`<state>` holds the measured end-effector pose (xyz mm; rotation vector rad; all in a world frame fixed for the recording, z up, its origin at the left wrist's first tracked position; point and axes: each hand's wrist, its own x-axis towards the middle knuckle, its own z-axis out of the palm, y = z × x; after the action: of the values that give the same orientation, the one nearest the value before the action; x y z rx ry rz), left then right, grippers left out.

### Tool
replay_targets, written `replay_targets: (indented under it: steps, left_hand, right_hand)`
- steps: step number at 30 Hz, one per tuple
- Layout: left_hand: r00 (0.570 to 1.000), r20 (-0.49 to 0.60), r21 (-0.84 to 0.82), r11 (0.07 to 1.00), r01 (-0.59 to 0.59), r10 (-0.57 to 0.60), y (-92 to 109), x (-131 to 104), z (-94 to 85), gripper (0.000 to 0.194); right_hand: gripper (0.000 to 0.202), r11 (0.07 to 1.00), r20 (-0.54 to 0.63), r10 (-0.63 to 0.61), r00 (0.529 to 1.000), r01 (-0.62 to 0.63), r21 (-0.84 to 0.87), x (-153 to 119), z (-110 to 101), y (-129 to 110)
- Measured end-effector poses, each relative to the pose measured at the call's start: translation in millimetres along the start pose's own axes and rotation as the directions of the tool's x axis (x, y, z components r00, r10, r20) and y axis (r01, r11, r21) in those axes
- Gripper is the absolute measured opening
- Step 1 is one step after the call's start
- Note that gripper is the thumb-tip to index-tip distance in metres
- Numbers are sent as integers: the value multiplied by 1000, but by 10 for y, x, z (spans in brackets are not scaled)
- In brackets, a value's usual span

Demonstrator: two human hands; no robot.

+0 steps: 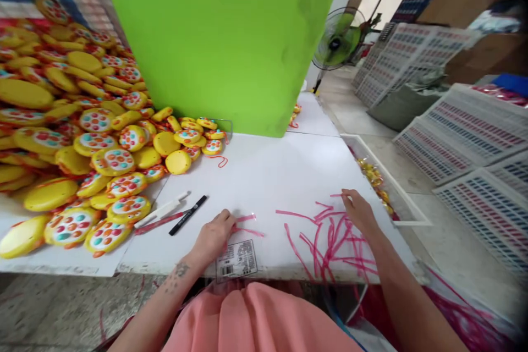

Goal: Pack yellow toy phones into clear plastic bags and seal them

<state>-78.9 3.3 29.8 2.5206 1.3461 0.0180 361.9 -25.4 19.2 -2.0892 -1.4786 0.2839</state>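
My left hand point(215, 234) is closed at the front part of the white table, with pink ribbon strips point(249, 231) sticking out past its fingers. Just below it, at the table edge, lies a clear printed label point(239, 259) with a barcode; whether the hand touches it I cannot tell. On the right, my right hand point(358, 209) pinches one end of a pink ribbon strip point(336, 195). A loose tangle of similar strips point(330, 242) spreads over the table between the hands and under my right wrist.
Yellow toys with coloured buttons point(113, 160) are heaped at the left. A black marker point(187, 215) and a white pen point(163, 209) lie beside them. A tall green panel point(223, 44) stands behind. Right of the table are a white crate point(396, 214), stacked baskets point(466, 132) and a fan point(336, 44).
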Motion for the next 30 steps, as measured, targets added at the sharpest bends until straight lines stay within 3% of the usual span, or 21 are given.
replay_targets:
  steps: [3,5,9,12,16,22,26,30]
  left_hand:
    - [999,-13,30,999,32,-32,22,-11,45,23]
    - [996,-39,28,996,82,-81,29,-33,83,24]
    - [989,-76,38,991,130,-127,22,-61,163,22]
    - [987,-80,40,989,145,-141,8,-52,208,23]
    - [987,-103,-13,992,125,-126,-17,-44,244,20]
    - [988,-103,-29,993,115,-117,-43,-80,249,22]
    - [988,-114,-30,994,104,-107,-54,-84,245,22]
    - [986,-116,-10,993,117,-118,-67,-72,243,21]
  right_hand:
    - [45,1000,70,17,997,-16,-11,-267,11,266]
    - [54,1000,111,-5,994,7,-17,-543,98,272]
    - [80,970,172,-132,976,163,-180,-1181,380,-93]
    - [104,894,176,-247,953,294,-338,-1465,582,-491]
    - [88,855,78,-236,969,245,-457,-1352,677,-768]
    - [39,880,42,-259,965,254,-401,-743,583,-629]
    - [19,923,31,-214,976,212,-321,-599,458,-327]
    - [16,951,-42,-77,996,60,-303,-825,17,335]
